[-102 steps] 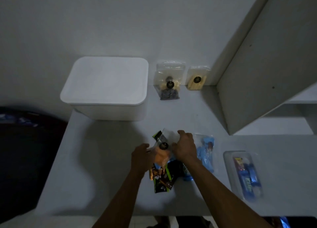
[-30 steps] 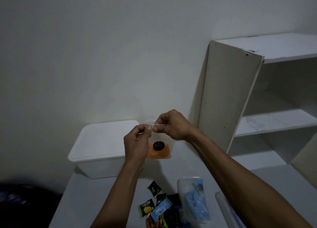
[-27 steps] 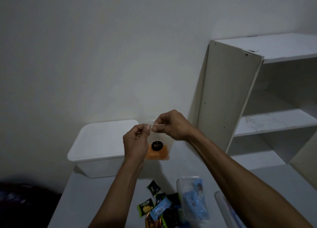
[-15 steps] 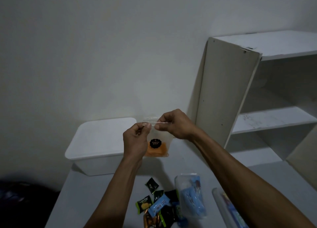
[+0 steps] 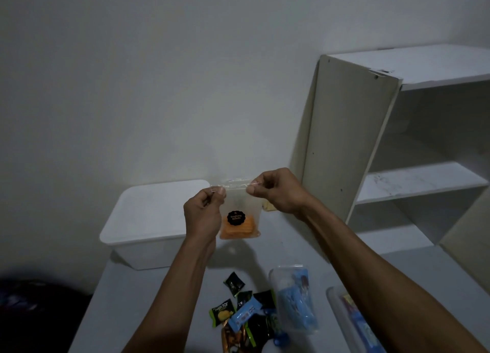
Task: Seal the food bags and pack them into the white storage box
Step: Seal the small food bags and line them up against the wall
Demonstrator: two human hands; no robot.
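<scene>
Your left hand (image 5: 202, 214) and right hand (image 5: 275, 192) pinch the top corners of the clear zip bag (image 5: 238, 212) — orange chips inside — held above the table (image 5: 159, 286).

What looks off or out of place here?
Nothing spilled or damaged. Two notes: the white storage box has its lid on, so nothing can be packed yet, and loose snack packets lie in an untidy pile on the table. The clear bag hangs straight between both hands.

Clear food bag (image 5: 240, 217) of orange chips, top strip pinched between left hand (image 5: 202, 214) and right hand (image 5: 278, 191), above the table (image 5: 148, 286).
</scene>
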